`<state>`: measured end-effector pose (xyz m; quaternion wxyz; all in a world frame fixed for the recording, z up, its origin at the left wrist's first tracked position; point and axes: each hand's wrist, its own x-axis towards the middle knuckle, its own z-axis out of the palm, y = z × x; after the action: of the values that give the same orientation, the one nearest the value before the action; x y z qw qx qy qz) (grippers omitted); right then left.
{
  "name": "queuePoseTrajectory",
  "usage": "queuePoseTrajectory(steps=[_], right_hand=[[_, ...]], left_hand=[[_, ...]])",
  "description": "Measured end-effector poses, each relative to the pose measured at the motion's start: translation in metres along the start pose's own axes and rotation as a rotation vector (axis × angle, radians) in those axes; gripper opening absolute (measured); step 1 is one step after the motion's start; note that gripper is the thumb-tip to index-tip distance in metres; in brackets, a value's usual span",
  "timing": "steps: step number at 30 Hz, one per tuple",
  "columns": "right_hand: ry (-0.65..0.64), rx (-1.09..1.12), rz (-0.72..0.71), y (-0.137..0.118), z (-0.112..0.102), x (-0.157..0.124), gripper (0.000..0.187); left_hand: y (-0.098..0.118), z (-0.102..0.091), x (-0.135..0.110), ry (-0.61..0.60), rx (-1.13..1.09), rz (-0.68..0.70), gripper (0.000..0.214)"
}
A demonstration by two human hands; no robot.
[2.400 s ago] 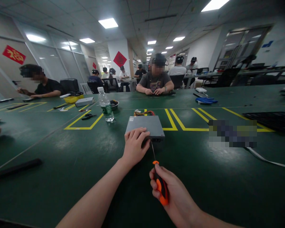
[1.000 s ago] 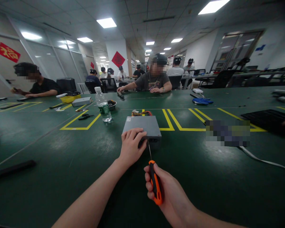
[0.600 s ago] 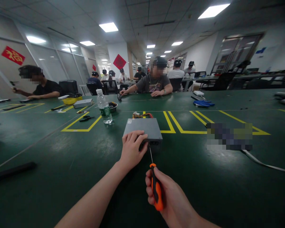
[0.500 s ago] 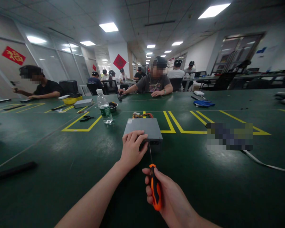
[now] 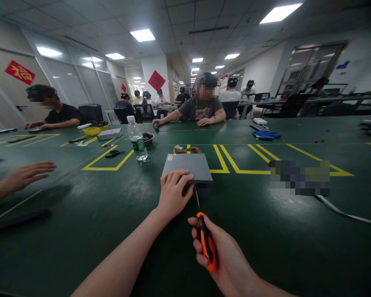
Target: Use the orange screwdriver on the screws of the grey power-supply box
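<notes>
Since the frame half a second ago, another person's hand (image 5: 34, 175) has come in over the left edge of the desk (image 5: 111, 202), and the handle of your screwdriver (image 5: 204, 231) has swung slightly toward the desk's right edge.

Your right hand (image 5: 224, 251) is wrapped around that handle, thumb along its side and forefinger loosened off it. Your left hand (image 5: 174, 192) lies over the near edge of the metal box (image 5: 194, 164), fingers on the top and thumb apart from them at the near face, so it rests on the box and does not clamp it.

To do this well, keep the thin shaft in line with whatever its tip meets, push along it before you twist, and let your left palm take the counter-force so the box cannot slide. Mind your left thumb: it sits just beside the tip, and a slip would likely find it. The tip itself is lost in shadow, so what it is seated in cannot be told.

The box lies flat near the middle of the desk, well apart from the side edges, with yellow tape (image 5: 219, 171) running up to its right side. It looks grey and plain, with a white label (image 5: 170, 157) at its far left corner, a dark socket (image 5: 201, 185) on the near face and coloured wires (image 5: 190, 150) bunched behind.
</notes>
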<state>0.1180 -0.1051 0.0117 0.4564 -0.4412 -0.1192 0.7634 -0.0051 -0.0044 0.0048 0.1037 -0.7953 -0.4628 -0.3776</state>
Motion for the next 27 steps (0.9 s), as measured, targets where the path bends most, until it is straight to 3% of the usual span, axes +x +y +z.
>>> queuePoseTrajectory(steps=[5, 12, 18, 27], right_hand=[[0.017, -0.001, -0.082, 0.0007, -0.0001, -0.0007, 0.016], [0.012, 0.013, -0.019, -0.0008, -0.0001, -0.0017, 0.022], [0.005, -0.026, -0.119, 0.0006, 0.0009, -0.0022, 0.019], [-0.019, 0.000, -0.007, 0.0012, -0.0026, -0.0002, 0.026]], left_hand=[[0.0003, -0.0012, 0.0004, 0.005, 0.003, 0.008, 0.021], [0.0008, -0.0003, 0.0005, 0.007, 0.005, 0.015, 0.021], [-0.0004, 0.0005, 0.0001, 0.011, 0.017, 0.015, 0.021], [0.0004, 0.0005, 0.0001, 0.001, 0.005, 0.004, 0.021]])
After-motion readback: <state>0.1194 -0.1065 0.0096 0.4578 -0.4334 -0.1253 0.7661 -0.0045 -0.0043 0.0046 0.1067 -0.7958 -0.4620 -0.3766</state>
